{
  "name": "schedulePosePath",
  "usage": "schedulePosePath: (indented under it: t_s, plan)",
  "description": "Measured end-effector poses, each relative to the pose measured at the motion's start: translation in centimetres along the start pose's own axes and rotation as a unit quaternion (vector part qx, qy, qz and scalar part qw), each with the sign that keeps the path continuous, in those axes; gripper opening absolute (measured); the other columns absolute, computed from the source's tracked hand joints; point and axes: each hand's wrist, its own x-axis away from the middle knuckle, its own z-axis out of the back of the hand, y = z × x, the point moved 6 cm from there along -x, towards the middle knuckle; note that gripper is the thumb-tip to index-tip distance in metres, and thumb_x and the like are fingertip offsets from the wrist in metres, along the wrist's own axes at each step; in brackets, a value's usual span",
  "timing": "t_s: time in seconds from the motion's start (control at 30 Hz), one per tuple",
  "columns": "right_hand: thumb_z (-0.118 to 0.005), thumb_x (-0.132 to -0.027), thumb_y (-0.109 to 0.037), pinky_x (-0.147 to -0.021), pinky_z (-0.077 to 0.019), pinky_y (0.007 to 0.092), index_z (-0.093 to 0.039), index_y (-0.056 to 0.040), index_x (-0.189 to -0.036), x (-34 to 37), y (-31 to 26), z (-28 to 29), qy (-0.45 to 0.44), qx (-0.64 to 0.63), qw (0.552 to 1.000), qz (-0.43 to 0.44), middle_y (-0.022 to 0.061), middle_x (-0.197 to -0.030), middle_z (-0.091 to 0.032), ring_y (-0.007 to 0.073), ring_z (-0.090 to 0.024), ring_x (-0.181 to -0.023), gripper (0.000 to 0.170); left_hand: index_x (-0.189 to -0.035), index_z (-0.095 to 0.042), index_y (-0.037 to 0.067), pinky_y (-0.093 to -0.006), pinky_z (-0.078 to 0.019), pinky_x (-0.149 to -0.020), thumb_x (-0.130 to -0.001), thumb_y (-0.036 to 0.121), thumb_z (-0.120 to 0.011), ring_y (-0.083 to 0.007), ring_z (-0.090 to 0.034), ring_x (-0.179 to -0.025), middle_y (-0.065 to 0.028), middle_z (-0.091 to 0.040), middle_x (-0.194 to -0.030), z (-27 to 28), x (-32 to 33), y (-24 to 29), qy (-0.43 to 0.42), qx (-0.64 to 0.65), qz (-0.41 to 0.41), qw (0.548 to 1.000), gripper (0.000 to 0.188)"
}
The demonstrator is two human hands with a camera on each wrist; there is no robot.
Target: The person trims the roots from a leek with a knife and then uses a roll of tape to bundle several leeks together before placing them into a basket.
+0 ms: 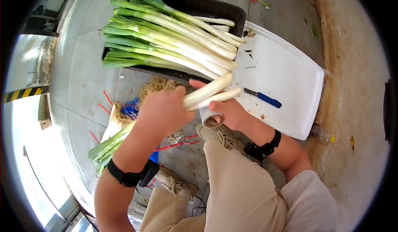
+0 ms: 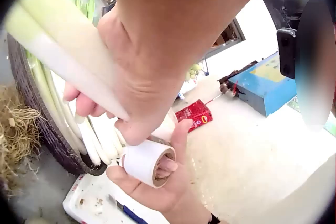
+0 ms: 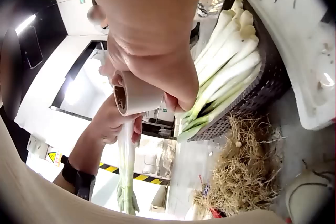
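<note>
My left hand (image 1: 163,109) grips a pair of leeks (image 1: 212,90), their white ends pointing up and to the right in the head view. My right hand (image 1: 231,112) is close beside them and holds a roll of white tape (image 1: 210,117). In the left wrist view, fingers of the right hand reach into the roll's cardboard core (image 2: 164,168). The tape roll is right below the white stalks. Behind both hands, a large heap of leeks (image 1: 174,37) lies across a dark plastic crate (image 1: 224,10), green tops to the left and white ends to the right.
A white foam board (image 1: 286,66) lies right of the crate, bearing a blue-handled knife (image 1: 268,99) and dark scraps. Cut roots (image 3: 244,169) are piled on the floor by the crate. More leeks (image 1: 105,149) and red ties (image 1: 176,145) lie at the left, near the person's shoes (image 1: 176,181).
</note>
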Motion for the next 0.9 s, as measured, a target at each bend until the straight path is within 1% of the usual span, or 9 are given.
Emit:
schedulePosePath:
  t_s: [0.07,0.17,0.27,0.33,0.43,0.5,0.63,0.7,0.9]
  plan:
    - [-0.057,-0.100,-0.029,-0.045,-0.0345,0.0187,-0.058,-0.0063,-0.138,0.4,0.0,0.0,0.064,-0.011,0.997,-0.029,-0.0006,-0.098,-0.068,0.0012,-0.048,-0.060,0.045,-0.090,-0.061,0.004,-0.0479,-0.0566,-0.074,-0.077,0.029,-0.068,-0.0378,-0.070,-0.075,-0.0190,-0.069,-0.076,-0.6,-0.9,0.0,-0.020,0.009,-0.016,1.000,0.029]
    - [-0.048,-0.101,-0.036,-0.043,-0.0319,0.0180,-0.058,-0.0021,-0.133,0.3,0.7,1.3,0.144,-0.001,0.988,-0.057,0.0042,-0.102,-0.069,0.0018,-0.045,-0.055,0.048,-0.095,-0.058,0.004,-0.0470,-0.0571,-0.074,-0.075,0.024,-0.071,-0.0383,-0.070,-0.080,-0.0185,-0.070,-0.084,-1.8,-1.6,0.1,-0.048,0.012,-0.025,0.998,0.031]
    - [-0.048,-0.101,-0.035,-0.042,-0.0322,0.0195,-0.062,-0.0005,-0.124,0.3,-0.2,3.1,0.186,-0.037,0.981,-0.028,0.0040,-0.092,-0.069,0.0031,-0.043,-0.049,0.044,-0.108,-0.064,0.008,-0.0479,-0.0541,-0.081,-0.075,0.018,-0.073,-0.0376,-0.068,-0.090,-0.0176,-0.069,-0.094,-1.3,-0.8,0.2,0.026,0.056,-0.015,0.998,0.035]
    - [-0.052,-0.100,-0.036,-0.042,-0.0342,0.0205,-0.062,0.0006,-0.121,0.3,-0.6,5.0,0.208,-0.101,0.973,-0.004,0.0008,-0.076,-0.065,0.0052,-0.041,-0.043,0.043,-0.111,-0.065,0.009,-0.0458,-0.0527,-0.086,-0.076,0.010,-0.076,-0.0354,-0.064,-0.101,-0.0136,-0.065,-0.106,2.0,2.0,1.9,0.346,-0.049,-0.148,0.925,0.037]
    - [-0.058,-0.099,-0.035,-0.043,-0.0374,0.0203,-0.064,-0.0009,-0.116,0.3,-0.8,7.2,0.285,-0.195,0.938,0.012,-0.0012,-0.069,-0.061,0.0062,-0.043,-0.043,0.039,-0.121,-0.061,0.007,-0.0429,-0.0505,-0.086,-0.077,0.009,-0.075,-0.0331,-0.059,-0.103,-0.0111,-0.061,-0.109,0.7,5.0,2.1,0.383,0.005,-0.212,0.899,0.046]
    - [-0.063,-0.096,-0.037,-0.045,-0.0407,0.0206,-0.065,-0.0036,-0.108,-0.2,-1.4,8.2,0.294,-0.213,0.932,0.013,-0.0029,-0.065,-0.059,0.0063,-0.046,-0.044,0.035,-0.114,-0.063,0.006,-0.0427,-0.0504,-0.084,-0.078,0.007,-0.074,-0.0328,-0.060,-0.099,-0.0115,-0.061,-0.107,0.2,5.2,1.8,0.380,0.040,-0.193,0.904,0.037]
    - [-0.065,-0.094,-0.043,-0.065,-0.0495,0.0321,-0.059,-0.0076,-0.113,-2.8,-3.4,9.1,0.311,-0.226,0.923,0.025,0.0044,-0.092,-0.066,0.0142,-0.060,-0.073,0.041,-0.107,-0.063,0.006,-0.0423,-0.0510,-0.082,-0.079,0.006,-0.073,-0.0325,-0.060,-0.095,-0.0122,-0.061,-0.105,-0.4,4.6,-0.1,0.333,0.112,-0.127,0.928,0.029]
    - [-0.065,-0.095,-0.041,-0.062,-0.0481,0.0302,-0.056,-0.0147,-0.080,-3.4,-5.7,7.7,0.367,-0.266,0.891,0.038,-0.0038,-0.055,-0.049,0.0139,-0.050,-0.056,0.032,-0.106,-0.063,0.006,-0.0424,-0.0511,-0.082,-0.080,0.006,-0.072,-0.0326,-0.060,-0.094,-0.0126,-0.061,-0.104,-0.3,4.8,-1.0,0.325,0.111,-0.116,0.932,0.028]
    - [-0.058,-0.098,-0.048,-0.065,-0.0333,0.0333,-0.045,-0.0183,-0.067,-7.6,-3.8,9.6,0.209,-0.311,0.927,0.013,-0.0051,-0.052,-0.043,0.0137,-0.044,-0.061,0.045,-0.108,-0.064,0.006,-0.0426,-0.0512,-0.083,-0.081,0.007,-0.071,-0.0331,-0.061,-0.095,-0.0124,-0.064,-0.101,-1.1,6.4,-5.1,0.279,0.133,-0.043,0.950,0.028]
